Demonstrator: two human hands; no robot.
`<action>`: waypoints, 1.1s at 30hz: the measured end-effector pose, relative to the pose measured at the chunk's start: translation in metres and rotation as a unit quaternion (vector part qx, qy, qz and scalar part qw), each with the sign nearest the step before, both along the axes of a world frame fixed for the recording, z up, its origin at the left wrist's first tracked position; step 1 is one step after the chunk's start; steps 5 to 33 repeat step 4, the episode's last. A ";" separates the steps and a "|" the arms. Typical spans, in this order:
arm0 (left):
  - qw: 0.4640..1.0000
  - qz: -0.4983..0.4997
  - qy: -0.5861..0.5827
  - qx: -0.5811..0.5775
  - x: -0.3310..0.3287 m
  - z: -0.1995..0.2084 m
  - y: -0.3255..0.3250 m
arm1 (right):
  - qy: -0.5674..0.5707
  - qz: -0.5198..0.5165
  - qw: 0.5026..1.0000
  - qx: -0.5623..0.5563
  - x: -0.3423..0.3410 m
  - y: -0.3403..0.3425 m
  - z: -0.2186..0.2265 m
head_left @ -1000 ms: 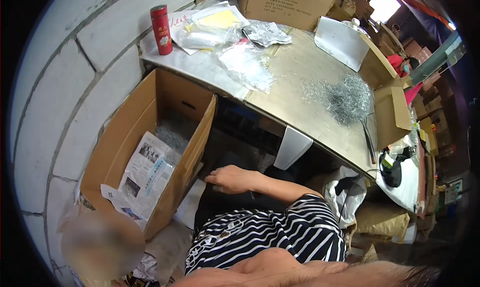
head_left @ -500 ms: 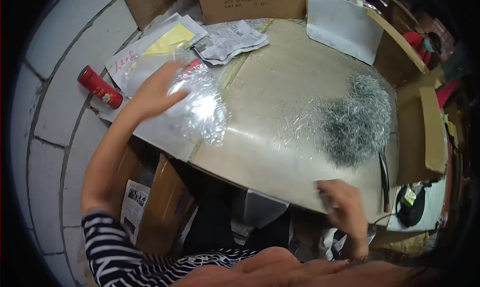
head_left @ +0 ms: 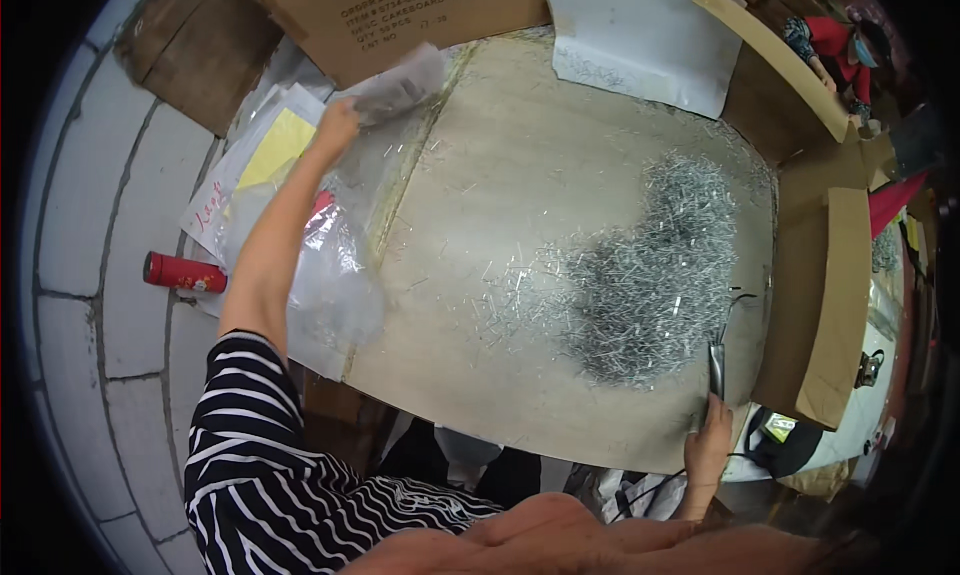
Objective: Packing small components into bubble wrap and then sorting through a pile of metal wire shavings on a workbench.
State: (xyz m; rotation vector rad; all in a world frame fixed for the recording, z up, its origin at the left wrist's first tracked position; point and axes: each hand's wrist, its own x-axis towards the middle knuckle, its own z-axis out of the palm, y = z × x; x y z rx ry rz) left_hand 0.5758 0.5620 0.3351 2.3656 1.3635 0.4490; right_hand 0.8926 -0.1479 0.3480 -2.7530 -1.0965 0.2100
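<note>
On the left, my left hand is closed on the near edge of a folded newspaper, which is smeared by motion. At the table's right front, my right hand grips the lower end of a slim, dark-handled tool. Thin dark prongs seem to show at its far end, beside the heap; the rest of its head is hard to make out. A big heap of short silvery wire pieces covers the right half of the table, with loose bits scattered leftward. Below my left forearm lies a clear plastic bag with something red under or in it.
A red cylindrical flask lies by the block wall. Papers with a yellow sheet are at the left. Cardboard box, white sheet and cardboard wall edge the table. Another person is at far right.
My left hand has left the plastic bag, moved farther away and taken hold of the newspaper. My right hand has taken hold of the tool's handle. The view has shifted.
</note>
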 end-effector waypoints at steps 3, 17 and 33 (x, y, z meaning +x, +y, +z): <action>0.962 0.004 -0.214 -0.166 -0.006 0.062 -0.010 | 0.004 -0.020 0.999 0.029 0.006 -0.007 -0.009; 0.908 0.028 -0.344 -0.237 -0.016 0.079 -0.033 | 0.013 -0.038 0.998 0.045 0.005 -0.003 -0.004; 0.908 0.028 -0.344 -0.237 -0.016 0.079 -0.033 | 0.013 -0.038 0.998 0.045 0.005 -0.003 -0.004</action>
